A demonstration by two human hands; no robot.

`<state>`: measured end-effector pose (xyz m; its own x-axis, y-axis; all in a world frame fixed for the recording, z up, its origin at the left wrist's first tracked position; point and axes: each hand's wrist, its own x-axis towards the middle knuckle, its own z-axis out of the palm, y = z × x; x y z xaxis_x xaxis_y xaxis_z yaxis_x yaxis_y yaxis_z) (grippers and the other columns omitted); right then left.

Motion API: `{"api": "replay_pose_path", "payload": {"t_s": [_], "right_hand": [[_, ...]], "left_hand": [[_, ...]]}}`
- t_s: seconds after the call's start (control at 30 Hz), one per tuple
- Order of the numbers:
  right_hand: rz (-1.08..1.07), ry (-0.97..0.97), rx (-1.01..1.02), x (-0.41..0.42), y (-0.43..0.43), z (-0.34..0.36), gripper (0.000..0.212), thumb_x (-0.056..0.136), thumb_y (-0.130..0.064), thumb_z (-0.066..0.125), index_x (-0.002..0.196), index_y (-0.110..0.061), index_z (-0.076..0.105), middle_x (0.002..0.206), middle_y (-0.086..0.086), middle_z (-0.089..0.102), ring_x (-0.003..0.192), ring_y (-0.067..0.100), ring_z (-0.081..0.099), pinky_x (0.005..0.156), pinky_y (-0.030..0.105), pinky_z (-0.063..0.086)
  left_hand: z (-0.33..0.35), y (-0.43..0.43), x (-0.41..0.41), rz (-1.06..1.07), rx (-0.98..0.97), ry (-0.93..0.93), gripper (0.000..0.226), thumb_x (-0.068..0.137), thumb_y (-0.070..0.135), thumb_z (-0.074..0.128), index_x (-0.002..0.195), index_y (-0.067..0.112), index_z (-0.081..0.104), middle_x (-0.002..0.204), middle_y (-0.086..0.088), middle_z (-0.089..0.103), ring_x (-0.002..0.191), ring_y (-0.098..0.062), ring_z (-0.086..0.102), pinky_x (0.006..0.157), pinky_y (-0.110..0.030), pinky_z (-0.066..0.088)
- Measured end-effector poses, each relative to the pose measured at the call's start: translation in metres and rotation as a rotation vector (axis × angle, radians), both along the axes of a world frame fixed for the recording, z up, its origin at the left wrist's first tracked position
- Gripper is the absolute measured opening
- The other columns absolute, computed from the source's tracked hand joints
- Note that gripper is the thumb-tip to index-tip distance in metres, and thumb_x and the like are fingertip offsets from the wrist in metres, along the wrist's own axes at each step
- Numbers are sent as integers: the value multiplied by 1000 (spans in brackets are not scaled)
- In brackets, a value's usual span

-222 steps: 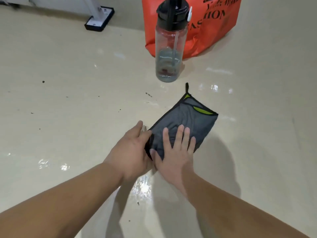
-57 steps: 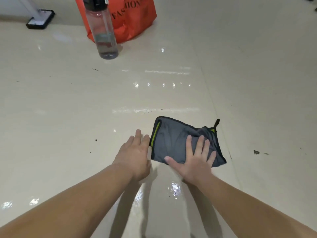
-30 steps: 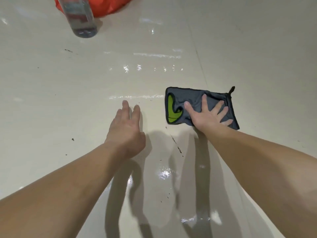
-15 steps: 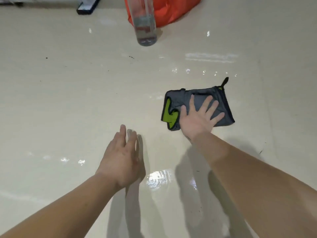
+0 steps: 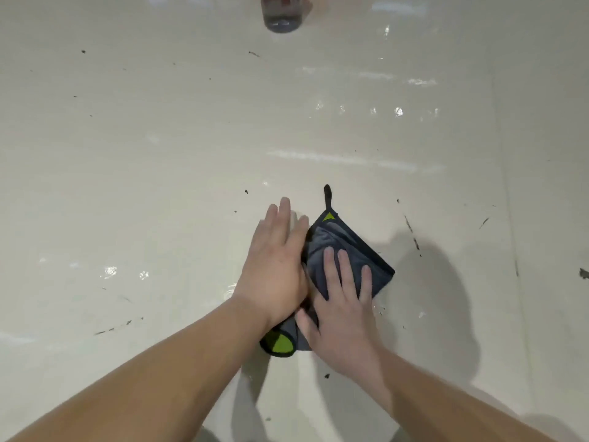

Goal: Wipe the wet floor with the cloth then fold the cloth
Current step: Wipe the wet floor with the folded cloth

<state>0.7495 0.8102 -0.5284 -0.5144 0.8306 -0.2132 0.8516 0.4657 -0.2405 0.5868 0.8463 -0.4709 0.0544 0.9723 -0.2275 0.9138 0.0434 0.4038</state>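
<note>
The grey cloth (image 5: 342, 242), black-edged with green corners and a black loop, lies folded on the glossy cream floor (image 5: 159, 173) at the centre. My right hand (image 5: 342, 301) presses flat on its near half, fingers spread. Alongside the cloth's left edge, fingers straight and together, my left hand (image 5: 274, 266) rests with its heel over part of the cloth. A green corner (image 5: 280, 343) of the cloth pokes out below my left wrist. Wet shiny patches (image 5: 110, 272) glint left of my hands and farther away on the right.
The base of a clear water bottle (image 5: 282, 15) stands at the top edge, with a sliver of orange bag behind it. Dark specks and streaks (image 5: 412, 234) dot the floor around the cloth. A tile joint runs down the right side.
My right hand has dragged the cloth nearer and turned it to a diamond angle. My left hand has moved right and now lies against the cloth. The view has tilted down.
</note>
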Motion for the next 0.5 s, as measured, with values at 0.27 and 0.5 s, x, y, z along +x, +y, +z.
{"api": "replay_pose_path", "payload": {"t_s": [0.27, 0.5], "right_hand": [[-329, 376, -73, 75, 18, 43, 57, 86, -29, 38, 134, -14, 65, 160, 0, 40, 147, 14, 37, 113, 36, 43], [-305, 265, -98, 35, 44, 40, 33, 97, -26, 45, 124, -18, 62, 145, -2, 49, 139, 20, 43, 97, 29, 42]], "left_hand": [[-43, -51, 30, -486, 6, 288, 64, 107, 49, 18, 165, 23, 12, 173, -6, 6, 160, -30, -1, 127, -54, 0], [-40, -34, -49, -39, -127, 418, 63, 103, 61, 2, 158, 43, -19, 169, 3, -26, 155, -34, -25, 119, -67, -14]]}}
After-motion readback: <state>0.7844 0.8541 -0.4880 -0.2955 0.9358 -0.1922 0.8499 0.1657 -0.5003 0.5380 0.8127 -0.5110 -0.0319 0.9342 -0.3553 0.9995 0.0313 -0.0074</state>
